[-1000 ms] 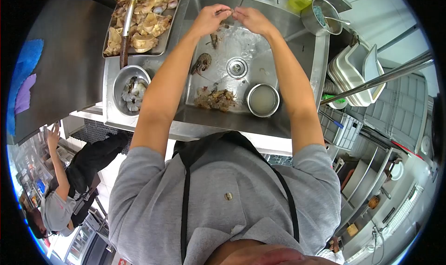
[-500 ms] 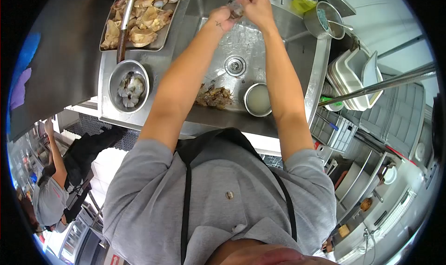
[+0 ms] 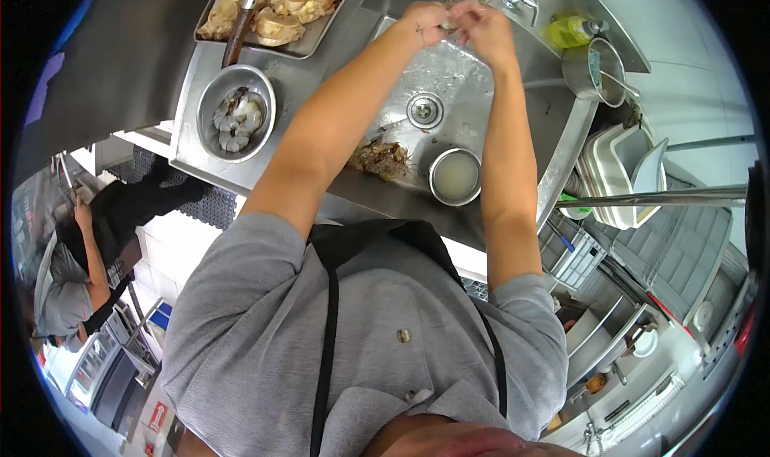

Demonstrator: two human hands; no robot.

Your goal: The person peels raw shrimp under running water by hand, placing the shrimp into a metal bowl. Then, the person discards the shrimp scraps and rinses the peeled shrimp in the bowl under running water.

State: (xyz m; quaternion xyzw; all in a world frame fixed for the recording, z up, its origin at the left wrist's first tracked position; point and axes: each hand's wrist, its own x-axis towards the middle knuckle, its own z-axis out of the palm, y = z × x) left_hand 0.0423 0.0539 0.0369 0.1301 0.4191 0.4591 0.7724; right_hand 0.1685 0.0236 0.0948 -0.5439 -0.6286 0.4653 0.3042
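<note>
Over the far part of the steel sink (image 3: 513, 128), my left hand (image 3: 425, 24) pinches a greyish shrimp (image 3: 451, 26), mostly covered by the fingers. Close against it, my right hand (image 3: 486, 37) has its fingers bent and pinched onto the same shrimp. A dark bit sticks out beyond the fingertips. Below the hands, by the drain (image 3: 424, 111), lies a brown heap of shrimp heads and shells (image 3: 381, 160). Beside the heap stands a small metal bowl of cloudy liquid (image 3: 455, 176). Peeled shrimp (image 3: 238, 122) fill part of a steel bowl (image 3: 203, 140) on the left ledge.
At the back left, a tray (image 3: 309, 50) holds meat or bone pieces, with a long-handled tool (image 3: 238, 36) across it. Right of the faucet (image 3: 525, 4) are a yellow-green soap bottle (image 3: 571, 30) and a metal pot (image 3: 579, 76). Another person (image 3: 72, 272) is at far left.
The whole view has shifted and turned slightly. My hands are drawn closer together around the shrimp, which shows less than before. The other person's arm at left has changed position.
</note>
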